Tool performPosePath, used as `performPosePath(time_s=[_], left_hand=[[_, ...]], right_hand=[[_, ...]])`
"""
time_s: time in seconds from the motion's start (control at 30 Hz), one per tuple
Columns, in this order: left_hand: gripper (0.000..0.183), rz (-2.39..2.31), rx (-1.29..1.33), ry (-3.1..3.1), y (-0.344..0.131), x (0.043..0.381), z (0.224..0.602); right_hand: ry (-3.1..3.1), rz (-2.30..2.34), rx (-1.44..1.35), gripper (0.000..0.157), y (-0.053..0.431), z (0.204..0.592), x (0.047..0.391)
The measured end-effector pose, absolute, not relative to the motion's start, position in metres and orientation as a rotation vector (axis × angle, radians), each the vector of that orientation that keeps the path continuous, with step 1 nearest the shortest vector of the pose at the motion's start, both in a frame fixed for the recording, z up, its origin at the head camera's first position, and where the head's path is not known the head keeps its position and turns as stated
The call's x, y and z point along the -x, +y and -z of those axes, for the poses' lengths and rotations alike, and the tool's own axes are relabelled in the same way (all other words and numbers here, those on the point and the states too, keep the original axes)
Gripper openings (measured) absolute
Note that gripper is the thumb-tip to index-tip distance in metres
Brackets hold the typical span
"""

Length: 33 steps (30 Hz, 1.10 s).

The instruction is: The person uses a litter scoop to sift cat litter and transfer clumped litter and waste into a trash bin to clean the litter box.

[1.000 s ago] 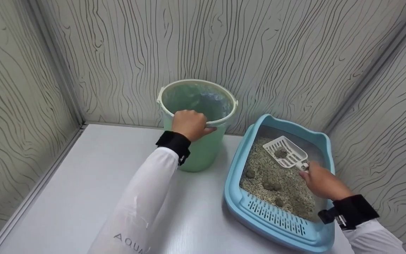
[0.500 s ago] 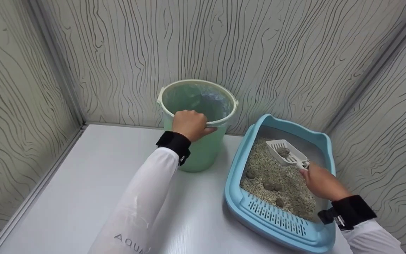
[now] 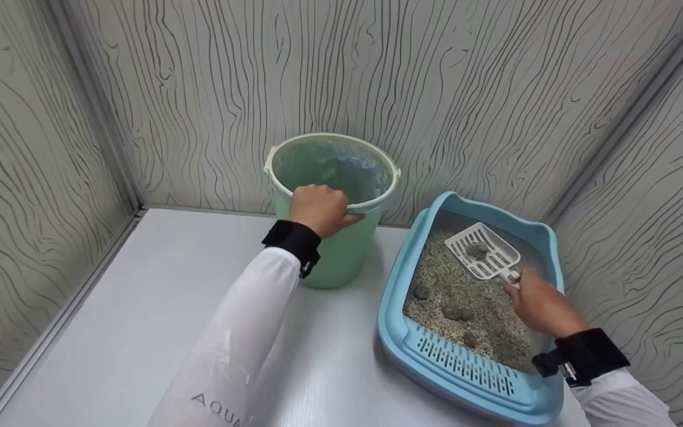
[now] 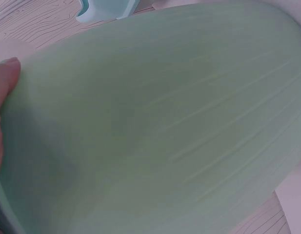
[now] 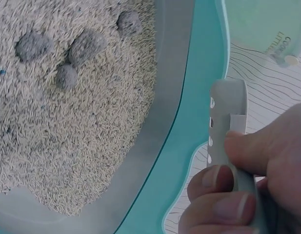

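Observation:
My left hand (image 3: 319, 210) grips the near rim of a green trash bin (image 3: 341, 255) lined with a clear plastic bag (image 3: 356, 169). In the left wrist view the bin's wall fills most of the picture, with part of the hand at the left edge. My right hand (image 3: 546, 303) holds a white slotted litter scoop (image 3: 498, 249) by its handle, fingers curled round it in the right wrist view. A grey clump (image 3: 476, 251) lies in the scoop, above the litter (image 3: 445, 276) of a blue litter box (image 3: 392, 308). Several more clumps (image 3: 459, 313) rest on the litter.
Bin and box stand side by side on a white table (image 3: 163, 296), the bin to the left. Panels with a wood-grain pattern (image 3: 211, 101) rise behind and on both sides. The box has a raised back rim and a perforated front ledge (image 3: 466, 359).
The scoop tilted edge-on half a second ago and is now turned flatter to the head view, the clump still in it. My left hand and the bin have stayed put.

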<state>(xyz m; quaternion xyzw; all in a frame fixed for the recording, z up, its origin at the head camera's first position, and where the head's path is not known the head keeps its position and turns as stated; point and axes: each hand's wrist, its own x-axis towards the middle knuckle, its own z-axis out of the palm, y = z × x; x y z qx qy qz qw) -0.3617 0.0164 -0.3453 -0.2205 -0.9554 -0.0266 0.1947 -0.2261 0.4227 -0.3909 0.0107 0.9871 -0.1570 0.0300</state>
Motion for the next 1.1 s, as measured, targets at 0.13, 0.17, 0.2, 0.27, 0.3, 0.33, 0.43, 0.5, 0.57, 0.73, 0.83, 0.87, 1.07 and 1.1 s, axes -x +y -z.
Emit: performPosePath(time_s=[0.13,0.17,0.2,0.27,0.3,0.33,0.43,0.5,0.57,0.73,0.83,0.87,1.07,1.1], left_hand=[[0.069,0.092,0.622,-2.682,0.016,0.3618,0.3449],[0.069,0.091,0.622,-2.683,0.0161,0.3619,0.3447],[0.069,0.09,0.62,-2.685,0.0161,0.3619,0.3444],[0.069,0.081,0.615,-2.686,0.0161,0.3619,0.3441],[0.069,0.077,0.612,-2.687,0.0162,0.3621,0.344],[0.069,0.075,0.611,-2.689,0.0162,0.3622,0.3437],[0.07,0.078,0.615,-2.692,0.0162,0.3628,0.3434],[0.07,0.089,0.623,-2.695,0.0161,0.3633,0.3434],[0.07,0.104,0.631,-2.695,0.016,0.3639,0.3434],[0.07,0.117,0.635,-2.687,0.0157,0.3644,0.3436],[0.071,0.095,0.628,-2.677,0.0159,0.3639,0.3437],[0.071,0.087,0.627,-2.675,0.016,0.3637,0.3437],[0.07,0.086,0.625,-2.688,0.0167,0.3624,0.3446],[0.07,0.088,0.625,-2.689,0.0168,0.3622,0.3445]], right_hand=[[3.05,0.472,-0.017,0.031,0.4226,0.392,0.2262],[3.053,0.468,-0.014,0.031,0.4226,0.3924,0.2262],[3.056,0.468,-0.008,0.031,0.4224,0.3927,0.2262],[3.069,0.472,0.009,0.029,0.4226,0.3934,0.2267],[3.074,0.479,0.018,0.029,0.4226,0.3936,0.2267],[3.078,0.489,0.031,0.028,0.4227,0.3938,0.2269],[3.09,0.5,0.087,0.024,0.4234,0.3941,0.2263],[3.098,0.493,0.126,0.023,0.4237,0.3941,0.2256],[3.1,0.489,0.158,0.022,0.4239,0.3944,0.225],[3.094,0.504,0.165,0.023,0.4237,0.3962,0.2256],[3.098,0.491,0.142,0.025,0.4235,0.3967,0.2256],[3.097,0.488,0.134,0.025,0.4233,0.3966,0.2254],[3.083,0.511,0.134,0.024,0.4224,0.3936,0.2253],[3.08,0.52,0.136,0.022,0.4221,0.3921,0.2253]])
